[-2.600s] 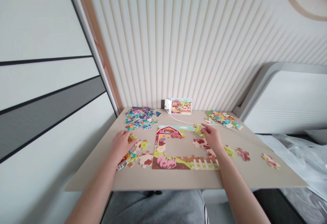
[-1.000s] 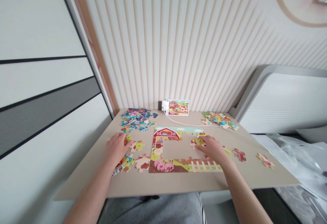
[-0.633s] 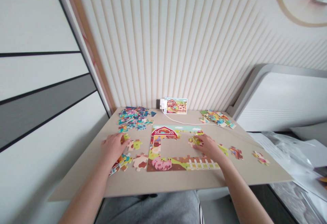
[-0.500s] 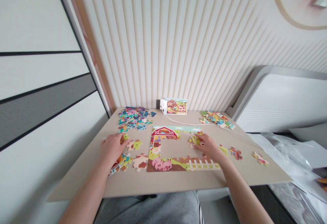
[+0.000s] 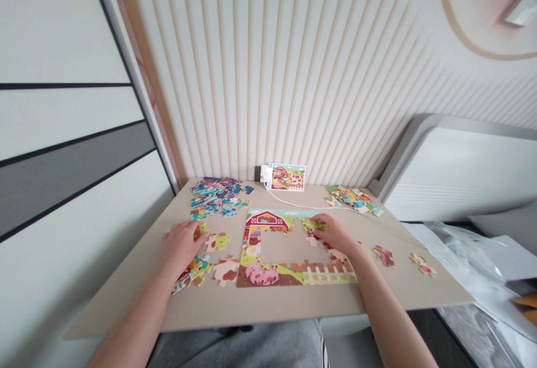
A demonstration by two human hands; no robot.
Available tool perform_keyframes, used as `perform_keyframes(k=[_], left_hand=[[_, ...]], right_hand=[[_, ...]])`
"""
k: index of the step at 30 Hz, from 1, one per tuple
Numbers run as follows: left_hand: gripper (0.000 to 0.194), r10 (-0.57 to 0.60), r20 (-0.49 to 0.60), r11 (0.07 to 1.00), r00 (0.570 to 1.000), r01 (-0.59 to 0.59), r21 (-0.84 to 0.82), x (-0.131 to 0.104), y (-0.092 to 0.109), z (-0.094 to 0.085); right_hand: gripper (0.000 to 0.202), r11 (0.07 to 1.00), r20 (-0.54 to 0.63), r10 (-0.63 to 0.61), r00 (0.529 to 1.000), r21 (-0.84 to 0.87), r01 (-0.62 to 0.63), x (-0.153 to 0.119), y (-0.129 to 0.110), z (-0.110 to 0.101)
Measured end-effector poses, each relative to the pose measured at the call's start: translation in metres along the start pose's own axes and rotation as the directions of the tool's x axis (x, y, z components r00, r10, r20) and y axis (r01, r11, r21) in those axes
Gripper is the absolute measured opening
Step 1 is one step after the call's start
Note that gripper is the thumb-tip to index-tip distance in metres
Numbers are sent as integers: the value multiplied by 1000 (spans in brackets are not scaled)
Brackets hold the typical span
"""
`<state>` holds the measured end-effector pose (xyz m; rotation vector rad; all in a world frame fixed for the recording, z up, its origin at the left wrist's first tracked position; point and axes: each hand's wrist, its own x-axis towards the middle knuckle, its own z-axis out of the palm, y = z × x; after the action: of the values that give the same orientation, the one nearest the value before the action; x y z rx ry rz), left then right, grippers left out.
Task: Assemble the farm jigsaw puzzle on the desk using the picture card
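A partly assembled farm jigsaw puzzle point(image 5: 262, 274) lies on the table, showing a red barn, a pink pig and a white fence around a bare middle. At its upper right side, the fingers of my right hand point(image 5: 334, 235) close on a green puzzle piece point(image 5: 314, 225), with other joined pieces partly hidden under the hand. My left hand point(image 5: 180, 245) rests left of the puzzle, its thumb and fingers curled around a green and brown puzzle piece point(image 5: 203, 228). Beside it lie a cow-patterned piece point(image 5: 226, 270), a green and white piece point(image 5: 218, 242) and a small pile of pieces point(image 5: 195, 272).
A blue pile of pieces point(image 5: 218, 194) lies at the back left, a colourful pile point(image 5: 356, 198) at the back right. A picture card point(image 5: 287, 177) leans on the wall by a white charger and cable point(image 5: 279, 198). Loose pieces point(image 5: 384, 256) lie to the right.
My right hand has moved slightly up and left with the green piece, toward the puzzle's upper edge. My left hand stays about where it was. The view has shifted a little.
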<state>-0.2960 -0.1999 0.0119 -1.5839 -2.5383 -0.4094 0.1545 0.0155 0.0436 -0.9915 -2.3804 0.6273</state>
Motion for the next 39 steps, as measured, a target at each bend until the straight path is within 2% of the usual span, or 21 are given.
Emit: perform_keyframes(k=[4, 8, 18, 26, 32, 39], left_hand=[[49, 0, 10, 1000, 1000, 0, 19, 1, -2, 2], [49, 8, 13, 999, 1000, -8, 37, 1, -2, 1], [50, 12, 17, 999, 1000, -13, 42, -1, 0, -1], [50, 10, 15, 1000, 1000, -10, 15, -1, 1, -2], [48, 13, 14, 1000, 1000, -13, 9, -1, 1, -2], [47, 7, 2, 1000, 1000, -7, -12, -2, 1, -1]], right_hand=[[29, 998, -60, 51, 997, 38, -48, -10, 10, 1], [30, 997, -155, 71, 985, -24, -76, -17, 20, -3], [34, 991, -78, 43, 996, -123, -53, -14, 1, 7], [29, 995, -63, 10, 998, -100, -17, -11, 3, 13], [24, 991, -52, -51, 997, -129, 44, -5, -1, 25], [24, 967, -24, -127, 992, -227, 118, -4, -9, 28]])
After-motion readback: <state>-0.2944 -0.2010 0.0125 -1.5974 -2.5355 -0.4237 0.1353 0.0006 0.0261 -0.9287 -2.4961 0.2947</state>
